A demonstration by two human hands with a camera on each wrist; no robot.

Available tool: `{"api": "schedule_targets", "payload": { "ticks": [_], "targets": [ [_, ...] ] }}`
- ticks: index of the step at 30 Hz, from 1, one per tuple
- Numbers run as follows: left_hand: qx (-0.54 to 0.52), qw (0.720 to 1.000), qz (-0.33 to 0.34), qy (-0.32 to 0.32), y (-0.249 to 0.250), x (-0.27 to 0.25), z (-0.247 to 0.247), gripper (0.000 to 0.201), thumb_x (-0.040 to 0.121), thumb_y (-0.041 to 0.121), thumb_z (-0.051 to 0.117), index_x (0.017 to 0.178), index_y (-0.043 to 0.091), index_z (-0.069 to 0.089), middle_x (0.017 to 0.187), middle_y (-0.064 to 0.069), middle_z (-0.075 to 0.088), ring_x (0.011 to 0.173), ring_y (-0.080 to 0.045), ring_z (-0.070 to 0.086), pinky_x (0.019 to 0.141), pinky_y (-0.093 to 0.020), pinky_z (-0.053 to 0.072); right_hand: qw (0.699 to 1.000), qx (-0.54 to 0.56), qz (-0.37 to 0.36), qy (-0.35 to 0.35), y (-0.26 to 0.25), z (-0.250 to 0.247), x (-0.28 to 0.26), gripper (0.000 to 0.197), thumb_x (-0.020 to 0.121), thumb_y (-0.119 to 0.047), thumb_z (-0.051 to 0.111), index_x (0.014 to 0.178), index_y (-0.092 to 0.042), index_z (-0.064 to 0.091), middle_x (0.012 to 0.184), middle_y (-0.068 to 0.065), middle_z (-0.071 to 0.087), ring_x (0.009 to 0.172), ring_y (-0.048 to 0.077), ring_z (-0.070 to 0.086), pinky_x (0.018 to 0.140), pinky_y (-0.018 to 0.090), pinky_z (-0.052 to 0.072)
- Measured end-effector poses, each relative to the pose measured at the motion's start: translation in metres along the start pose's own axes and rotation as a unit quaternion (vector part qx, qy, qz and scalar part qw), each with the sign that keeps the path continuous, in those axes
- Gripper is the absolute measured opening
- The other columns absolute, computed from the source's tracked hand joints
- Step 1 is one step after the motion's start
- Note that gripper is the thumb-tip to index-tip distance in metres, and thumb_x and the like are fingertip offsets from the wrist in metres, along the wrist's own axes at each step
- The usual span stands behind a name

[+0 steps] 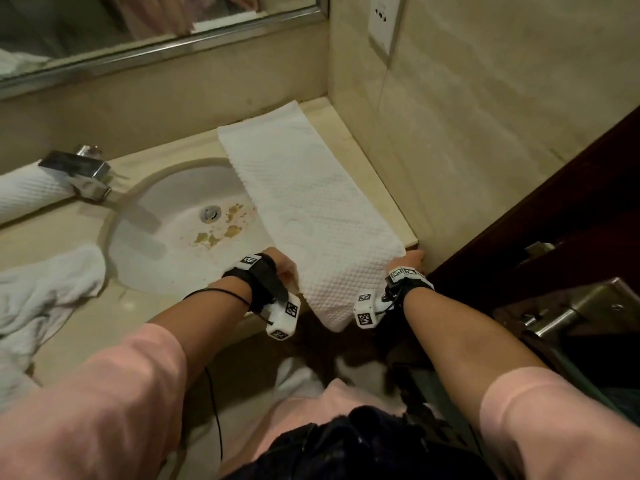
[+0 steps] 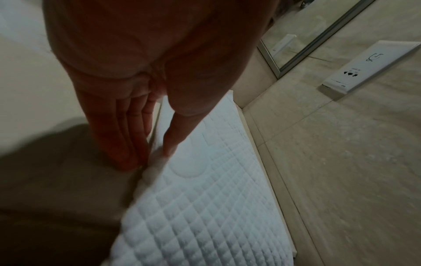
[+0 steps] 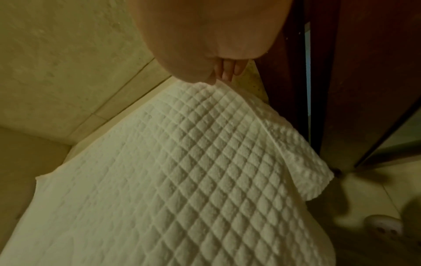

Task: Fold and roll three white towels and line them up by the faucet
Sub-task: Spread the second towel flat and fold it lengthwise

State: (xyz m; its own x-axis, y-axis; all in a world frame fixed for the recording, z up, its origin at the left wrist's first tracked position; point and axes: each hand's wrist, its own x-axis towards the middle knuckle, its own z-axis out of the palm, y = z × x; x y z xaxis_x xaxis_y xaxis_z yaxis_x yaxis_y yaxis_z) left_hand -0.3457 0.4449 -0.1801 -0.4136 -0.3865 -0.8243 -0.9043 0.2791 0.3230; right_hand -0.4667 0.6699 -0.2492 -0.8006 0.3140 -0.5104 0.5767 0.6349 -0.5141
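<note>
A person in pink sleeves stands at a bathroom counter (image 1: 86, 327), holding the near end of a long white quilted towel (image 1: 304, 188) with both hands. The towel lies folded into a strip along the right side of the counter, running from the back wall toward the person, its left edge overlapping the rim of the sink (image 1: 138, 271) and its near end hanging past the counter's front edge. The left hand (image 1: 282, 268) pinches the towel's left edge, thumb on top and straight fingers (image 2: 127, 136) beneath. The right hand (image 1: 407, 259) pinches the right edge near the counter's front corner, thumb above and curled fingertips (image 3: 230, 70) below, lifting that edge a little. A 2nd towel (image 1: 27, 195), already rolled, lies behind the faucet (image 1: 79, 171) at the left. A 3rd towel (image 1: 45, 292) sits crumpled on the counter left of the sink.
</note>
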Motion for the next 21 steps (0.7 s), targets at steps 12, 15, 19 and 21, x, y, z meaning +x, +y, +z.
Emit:
{"api": "schedule_targets", "payload": {
  "ticks": [12, 15, 19, 21],
  "targets": [
    [0.027, 0.997, 0.005, 0.075, -0.014, 0.007, 0.026, 0.022, 0.072, 0.031, 0.079, 0.074, 0.013, 0.066, 0.078, -0.003, 0.070, 0.078, -0.021, 0.069, 0.072, -0.028, 0.055, 0.996, -0.003, -0.086, -0.034, 0.022, -0.020, -0.007, 0.012, 0.088, -0.010, 0.056, 0.097, -0.006, 0.051, 0.111, 0.015, 0.058, 0.102, 0.033, 0.058, 0.084, 0.038, 0.047],
    [0.080, 0.994, 0.013, 0.074, -0.014, -0.004, 0.026, 0.022, 0.074, 0.026, 0.078, 0.084, 0.008, 0.069, 0.072, 0.002, 0.065, 0.073, -0.016, 0.064, 0.065, -0.023, 0.047, 0.995, -0.028, -0.082, -0.043, 0.019, -0.023, -0.005, 0.011, 0.089, -0.004, 0.052, 0.079, -0.007, 0.054, 0.109, 0.017, 0.064, 0.097, 0.034, 0.061, 0.080, 0.037, 0.050],
    [0.087, 0.993, 0.008, 0.082, -0.020, -0.002, 0.022, 0.025, 0.083, 0.012, 0.069, 0.104, 0.001, 0.066, 0.097, -0.011, 0.064, 0.089, -0.023, 0.063, 0.072, -0.025, 0.047, 0.993, -0.022, -0.072, -0.086, 0.016, -0.021, -0.004, 0.026, 0.094, -0.007, 0.046, 0.109, 0.002, 0.065, 0.115, 0.019, 0.064, 0.104, 0.036, 0.061, 0.084, 0.037, 0.048],
    [0.102, 0.992, -0.005, 0.076, -0.027, -0.004, 0.018, 0.036, 0.078, 0.013, 0.074, 0.111, 0.002, 0.064, 0.103, -0.011, 0.064, 0.093, -0.024, 0.062, 0.081, -0.027, 0.050, 0.992, 0.009, -0.085, -0.095, 0.017, -0.017, -0.006, 0.029, 0.094, -0.009, 0.044, 0.112, 0.001, 0.064, 0.116, 0.016, 0.063, 0.104, 0.034, 0.060, 0.084, 0.035, 0.047]
  ]
}}
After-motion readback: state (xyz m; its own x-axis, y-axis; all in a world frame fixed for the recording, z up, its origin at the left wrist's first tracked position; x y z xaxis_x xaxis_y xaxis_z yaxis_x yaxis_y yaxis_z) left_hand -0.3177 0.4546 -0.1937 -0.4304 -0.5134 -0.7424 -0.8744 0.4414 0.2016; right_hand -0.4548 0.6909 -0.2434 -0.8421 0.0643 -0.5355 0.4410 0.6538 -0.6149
